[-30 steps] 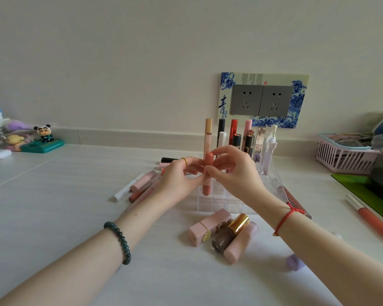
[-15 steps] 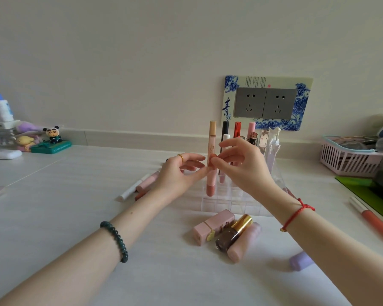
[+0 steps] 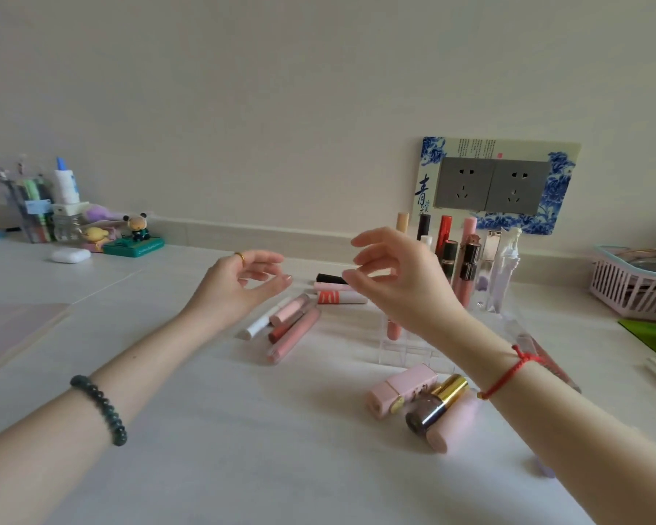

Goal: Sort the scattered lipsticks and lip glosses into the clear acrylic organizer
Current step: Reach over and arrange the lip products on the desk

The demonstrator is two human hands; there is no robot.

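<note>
The clear acrylic organizer stands on the white table, with several lipsticks and glosses upright in it, among them a salmon-pink gloss tube in a front cell. My right hand hovers over the organizer's left side with relaxed, empty fingers. My left hand hangs to the left of it, also empty, above a loose cluster of pink glosses. A pink square lipstick, a brown bottle with a gold cap and a pink tube lie in front of the organizer.
A black tube and a red-and-white tube lie behind my hands. A pink basket sits at the right, a pen holder, figurines and a white earbud case at the far left. A wall socket is behind the organizer.
Both hands have let go of the salmon-pink gloss, which now stands in the organizer. The hands have lifted and moved apart, the left one drawing away to the left.
</note>
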